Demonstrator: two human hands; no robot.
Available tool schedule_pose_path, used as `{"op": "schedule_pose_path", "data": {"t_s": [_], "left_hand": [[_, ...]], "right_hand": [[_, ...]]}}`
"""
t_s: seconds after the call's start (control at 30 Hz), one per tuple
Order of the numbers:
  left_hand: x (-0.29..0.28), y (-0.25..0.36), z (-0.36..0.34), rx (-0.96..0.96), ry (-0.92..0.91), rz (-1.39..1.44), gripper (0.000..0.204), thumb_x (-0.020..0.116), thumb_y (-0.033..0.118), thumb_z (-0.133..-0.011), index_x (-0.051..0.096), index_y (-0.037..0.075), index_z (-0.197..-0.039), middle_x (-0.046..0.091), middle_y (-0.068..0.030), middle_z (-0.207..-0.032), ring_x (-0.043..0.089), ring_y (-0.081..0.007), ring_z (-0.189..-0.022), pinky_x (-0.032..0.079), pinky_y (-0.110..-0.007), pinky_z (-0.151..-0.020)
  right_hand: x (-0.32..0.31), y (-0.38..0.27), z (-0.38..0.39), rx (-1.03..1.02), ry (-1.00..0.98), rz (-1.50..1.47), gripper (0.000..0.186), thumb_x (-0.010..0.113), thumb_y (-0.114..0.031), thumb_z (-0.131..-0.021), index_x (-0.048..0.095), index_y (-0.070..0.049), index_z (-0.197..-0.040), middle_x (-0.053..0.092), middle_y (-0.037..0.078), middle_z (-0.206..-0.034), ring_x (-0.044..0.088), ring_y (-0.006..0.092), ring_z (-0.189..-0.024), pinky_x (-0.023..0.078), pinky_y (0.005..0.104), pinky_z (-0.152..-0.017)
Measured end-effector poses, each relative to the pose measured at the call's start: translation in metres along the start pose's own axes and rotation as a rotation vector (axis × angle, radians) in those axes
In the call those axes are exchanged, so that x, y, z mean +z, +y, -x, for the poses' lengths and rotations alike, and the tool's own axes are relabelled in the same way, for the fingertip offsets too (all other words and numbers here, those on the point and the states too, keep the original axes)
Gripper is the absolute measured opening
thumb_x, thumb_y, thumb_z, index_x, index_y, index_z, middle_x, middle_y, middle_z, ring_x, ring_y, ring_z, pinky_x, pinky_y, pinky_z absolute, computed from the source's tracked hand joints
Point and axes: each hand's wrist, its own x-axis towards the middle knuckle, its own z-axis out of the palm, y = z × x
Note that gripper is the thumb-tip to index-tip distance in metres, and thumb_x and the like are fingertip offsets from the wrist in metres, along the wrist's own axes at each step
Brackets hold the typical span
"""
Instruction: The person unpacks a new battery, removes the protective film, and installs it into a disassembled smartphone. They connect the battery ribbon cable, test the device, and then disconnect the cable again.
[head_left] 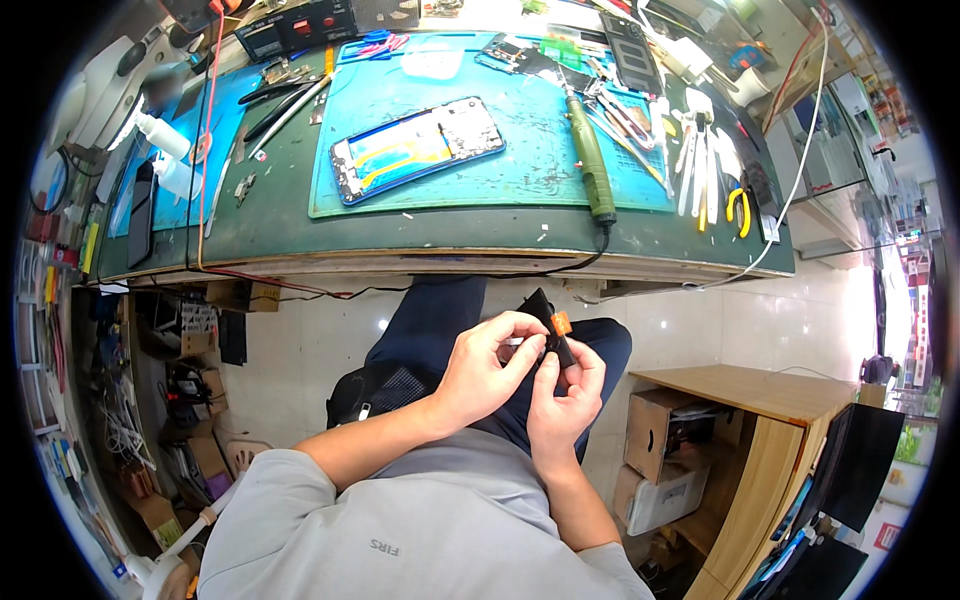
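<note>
Over my lap, both hands are closed on a small flat black piece [539,304] with an orange tab [561,323] at its side. My left hand [485,365] pinches it from the left with thumb and forefinger. From below right, my right hand [566,402] grips its lower end. The fingers hide much of the piece, so its exact kind cannot be made out. On the bench ahead lies an opened phone [418,148] with a blue frame, yellow strips and bare inner parts.
A blue work mat [480,190] covers much of the green bench. A green pen-shaped power tool [590,160] lies on it, its black cord hanging past the bench edge. Tweezers, yellow-handled pliers [738,212] and white bottles [165,137] surround it. A wooden cabinet [770,395] stands right.
</note>
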Motion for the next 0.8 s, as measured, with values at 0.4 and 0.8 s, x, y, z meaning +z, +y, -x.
{"op": "schedule_pose_path", "data": {"t_s": [0.4, 0.8], "left_hand": [[0.000, 0.015, -0.005, 0.158, -0.023, -0.144, 0.018, 0.077, 0.004, -0.092, 0.073, -0.002, -0.108, 0.071, -0.0072, -0.099, 0.070, -0.0110, -0.083, 0.058, -0.025, -0.068], [0.003, 0.001, -0.007, 0.134, 0.041, -0.182, 0.013, 0.075, 0.003, -0.094, 0.074, -0.003, -0.106, 0.074, -0.0087, -0.095, 0.071, -0.0105, -0.079, 0.060, -0.025, -0.065]], "right_hand": [[-0.006, 0.001, -0.011, -0.226, -0.047, 0.263, 0.040, 0.065, 0.006, -0.097, 0.066, 0.002, -0.136, 0.075, 0.015, -0.120, 0.073, 0.0207, -0.098, 0.057, 0.0320, -0.086], [-0.005, 0.002, -0.015, -0.336, -0.024, 0.362, 0.041, 0.066, 0.009, -0.089, 0.069, 0.003, -0.130, 0.073, 0.017, -0.127, 0.071, 0.0316, -0.112, 0.056, 0.0393, -0.096]]}}
